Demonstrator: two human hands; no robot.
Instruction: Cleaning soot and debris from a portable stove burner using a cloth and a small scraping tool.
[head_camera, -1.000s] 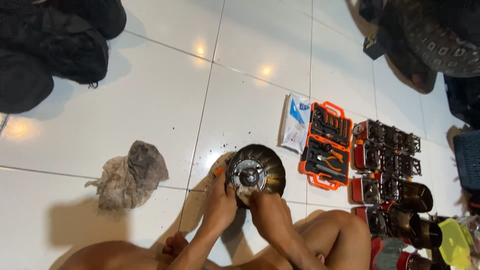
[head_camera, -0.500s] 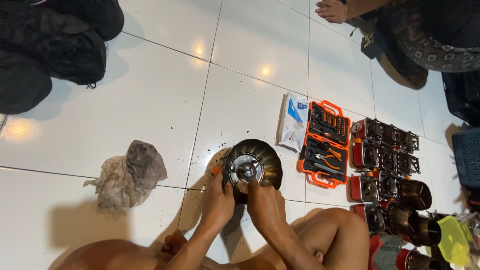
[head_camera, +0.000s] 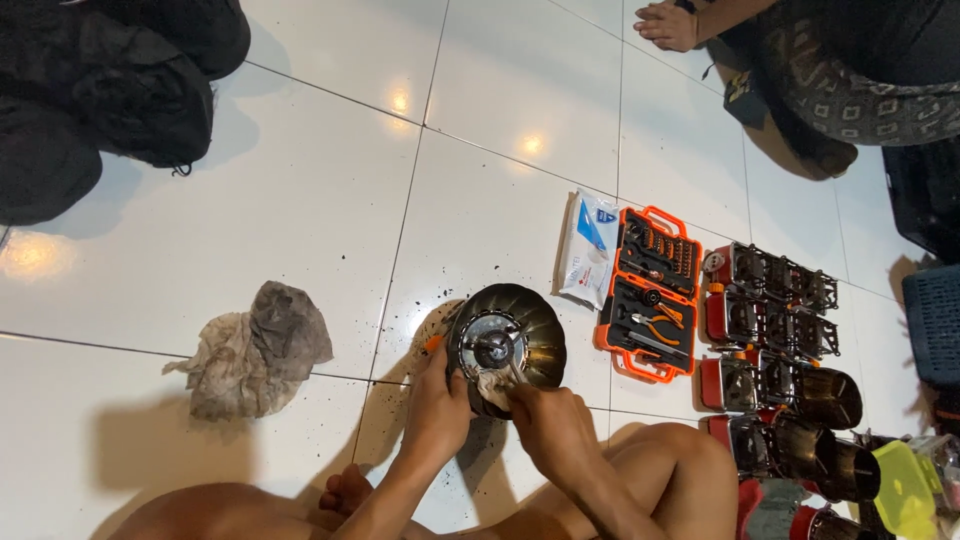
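A dark fluted metal bowl-shaped stove part (head_camera: 530, 330) with a shiny round centre stands on the white tiled floor (head_camera: 300, 200) in front of my legs. My left hand (head_camera: 440, 400) grips its near left rim. My right hand (head_camera: 545, 420) is closed on a small pale cloth wad (head_camera: 492, 381) pressed against the shiny centre. Black specks of dirt lie scattered on the tiles around the part.
A dirty crumpled rag (head_camera: 255, 350) lies to the left. An open orange tool case (head_camera: 650, 292) and a white packet (head_camera: 590, 248) sit to the right, then rows of small stoves (head_camera: 775, 300). Dark bags (head_camera: 100, 90) at top left. Another person's foot (head_camera: 665, 22) is at top right.
My right hand has shifted slightly right and down on the part, rubbing with the cloth. The left hand has kept its grip on the rim.
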